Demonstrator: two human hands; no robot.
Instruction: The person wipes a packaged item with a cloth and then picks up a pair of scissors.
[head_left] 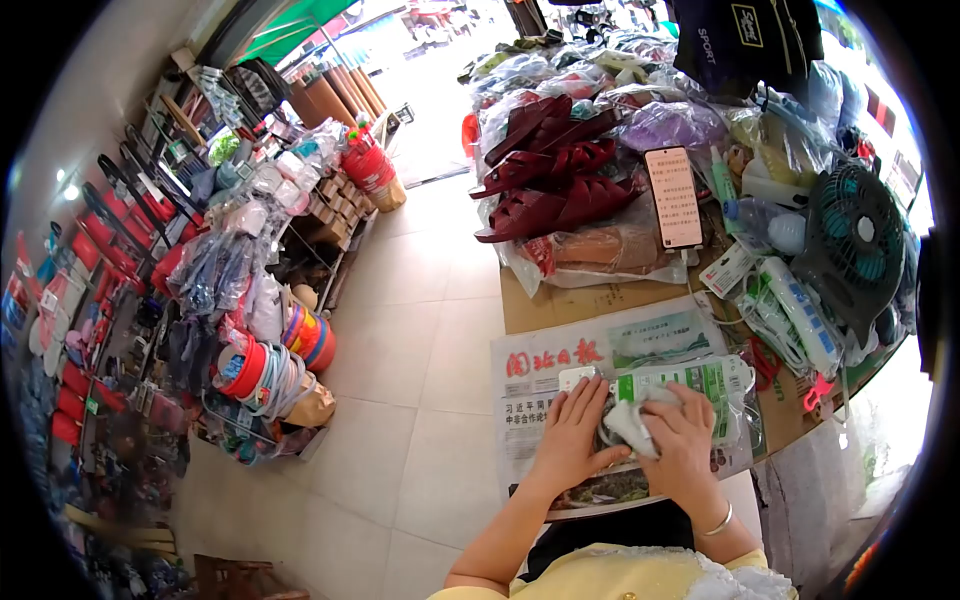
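On a newspaper (520, 410) at the counter's front edge lies a long white pack with green print (690, 385), which looks like a packaged power strip. My left hand (572, 440) rests flat across its left end, fingers stretched out. A white end (578, 377) shows past those fingertips. My right hand (682, 435) grips a crumpled whitish cloth (630, 426) and presses it against the front of the pack. Part of the pack is hidden beneath both hands and the cloth.
Beyond the newspaper are dark red slippers (550, 165), a lit phone (674, 198), a black fan (858, 240) and packaged power strips (800, 315). Red-handled scissors (765, 365) lie right of the pack. Shelves of goods and stacked buckets (310, 338) line the left across the tiled floor.
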